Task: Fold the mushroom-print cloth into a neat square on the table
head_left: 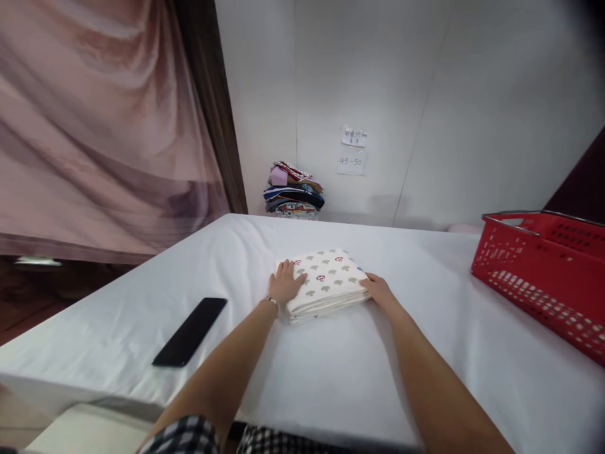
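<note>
A neatly folded white cloth (326, 280) with grey-brown and red mushroom-like prints lies on the table, its layered edge facing me. My left hand (285, 284), with a thin bracelet at the wrist, rests flat on the cloth's left side, fingers spread. At the opposite side, my right hand (378, 291) touches the cloth's right edge, with its fingers stretched out against it; part of them is hidden from sight. A black phone-like slab (190, 332) lies on the table to the left of my left forearm.
White fabric covers the table (425, 328). A red perforated basket (543, 277) stands at the right. Beyond the far edge is a pile of folded textiles (293, 189) by the wall, near two paper notes (352, 161). A pink curtain (104, 126) hangs on the left.
</note>
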Demonstrator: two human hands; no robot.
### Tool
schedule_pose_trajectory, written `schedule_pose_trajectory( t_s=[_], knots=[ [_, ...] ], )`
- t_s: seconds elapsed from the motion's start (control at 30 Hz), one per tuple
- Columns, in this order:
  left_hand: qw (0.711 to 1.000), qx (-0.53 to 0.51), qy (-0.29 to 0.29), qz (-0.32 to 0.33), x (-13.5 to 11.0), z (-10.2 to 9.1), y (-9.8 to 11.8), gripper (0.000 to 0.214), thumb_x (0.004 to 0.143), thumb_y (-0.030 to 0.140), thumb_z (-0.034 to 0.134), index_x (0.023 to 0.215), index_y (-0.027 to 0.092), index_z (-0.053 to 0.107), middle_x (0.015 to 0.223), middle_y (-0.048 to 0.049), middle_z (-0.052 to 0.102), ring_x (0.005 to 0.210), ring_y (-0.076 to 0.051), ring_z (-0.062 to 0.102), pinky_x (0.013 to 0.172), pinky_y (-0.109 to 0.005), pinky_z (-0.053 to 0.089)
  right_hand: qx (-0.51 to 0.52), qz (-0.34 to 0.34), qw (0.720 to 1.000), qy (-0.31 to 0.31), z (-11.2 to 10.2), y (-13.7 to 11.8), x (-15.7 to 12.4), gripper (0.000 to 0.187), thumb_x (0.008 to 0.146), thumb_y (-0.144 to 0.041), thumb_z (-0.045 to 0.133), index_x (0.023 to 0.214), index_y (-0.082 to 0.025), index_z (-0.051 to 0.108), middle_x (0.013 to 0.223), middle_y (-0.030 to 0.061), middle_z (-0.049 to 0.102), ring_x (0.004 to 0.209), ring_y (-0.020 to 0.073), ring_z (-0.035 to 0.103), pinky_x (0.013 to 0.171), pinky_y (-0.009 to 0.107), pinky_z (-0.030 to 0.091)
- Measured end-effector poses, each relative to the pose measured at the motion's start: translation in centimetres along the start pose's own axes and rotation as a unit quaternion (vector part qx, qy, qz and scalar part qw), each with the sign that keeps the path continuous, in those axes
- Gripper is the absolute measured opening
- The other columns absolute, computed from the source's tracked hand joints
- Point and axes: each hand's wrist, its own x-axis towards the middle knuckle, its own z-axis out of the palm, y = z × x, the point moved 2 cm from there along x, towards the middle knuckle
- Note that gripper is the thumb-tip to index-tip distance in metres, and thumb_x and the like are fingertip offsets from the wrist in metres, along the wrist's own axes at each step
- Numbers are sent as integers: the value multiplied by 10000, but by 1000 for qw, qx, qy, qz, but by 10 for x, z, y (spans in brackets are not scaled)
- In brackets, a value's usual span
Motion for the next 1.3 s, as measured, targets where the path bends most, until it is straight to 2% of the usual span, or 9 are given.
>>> schedule_pose_trajectory(
  t_s=[0.17, 0.3, 0.53, 0.63, 0.77, 0.83, 1.0, 1.13, 1.3],
  knots=[
    [999, 34, -31, -2, 9, -14, 4, 679, 830, 588, 312, 1390, 207, 267, 1499, -86, 135, 1375, -257, 87, 1065, -535, 131, -7, 14, 1000, -2, 0, -7, -3, 335, 657, -341, 507, 894, -175, 677, 816, 23, 674, 772, 201, 587, 639, 257, 407],
    [997, 60, 14, 36, 12, -25, 22, 734, 825, 638, 277, 1374, 152, 307, 1493, -123, 144, 1374, -272, 80, 1079, -491, 119, -13, 18, 1000, -5, 1, -8, -3, 339, 674, -342, 498, 923, -183, 665, 856, 32, 675, 799, 206, 591, 657, 263, 412],
    [993, 84, 38, 77, -1, 4, 22, 684, 849, 593, 299, 1355, 134, 345, 1464, -126, 248, 1359, -268, 155, 1090, -444, 120, -155, 25, 988, 8, -3, -15, 1, 454, 708, -337, 519, 1132, -198, 598, 1120, 88, 614, 1062, 289, 527, 882, 368, 388],
    [992, 82, 50, 85, 0, 7, 19, 681, 847, 590, 313, 1353, 137, 353, 1459, -128, 260, 1358, -271, 160, 1089, -447, 126, -231, -58, 970, 52, 4, -45, 9, 607, 754, -376, 516, 1317, -164, 436, 1364, 106, 420, 1276, 289, 324, 1038, 381, 245],
    [991, 81, 62, 91, 0, 5, 19, 676, 848, 580, 325, 1350, 130, 363, 1452, -133, 271, 1356, -280, 166, 1088, -456, 133, -306, -202, 930, 19, 31, -94, 31, 688, 852, -492, 377, 1414, -121, 234, 1496, 92, 131, 1370, 248, 72, 1087, 385, 106],
    [990, 83, 68, 91, -1, 5, 19, 673, 850, 576, 322, 1352, 129, 365, 1451, -130, 276, 1355, -281, 172, 1090, -457, 135, -343, -231, 910, -6, 46, -101, 47, 692, 872, -525, 326, 1431, -149, 170, 1508, 69, 59, 1375, 235, 1, 1088, 409, 39],
    [989, 82, 70, 98, -2, 8, 19, 683, 850, 581, 307, 1360, 130, 363, 1447, -118, 288, 1353, -283, 180, 1098, -453, 135, -407, -108, 894, -154, 68, -56, 82, 689, 869, -559, 302, 1429, -177, 175, 1507, 81, 68, 1373, 242, 30, 1069, 462, 72],
    [988, 94, 76, 98, -2, 9, 18, 690, 851, 588, 297, 1363, 129, 361, 1448, -115, 288, 1353, -274, 185, 1099, -447, 137, -400, -106, 895, -164, 71, -31, 90, 703, 866, -583, 270, 1435, -188, 147, 1511, 53, -4, 1375, 227, -14, 1068, 453, 98],
    [986, 109, 77, 96, -2, 9, 19, 696, 855, 582, 289, 1358, 107, 366, 1444, -115, 295, 1348, -271, 201, 1092, -454, 164, -382, -101, 904, -164, 73, -34, 93, 709, 860, -576, 302, 1435, -188, 155, 1511, 49, -6, 1375, 226, -16, 1070, 459, 112]
  ],
)
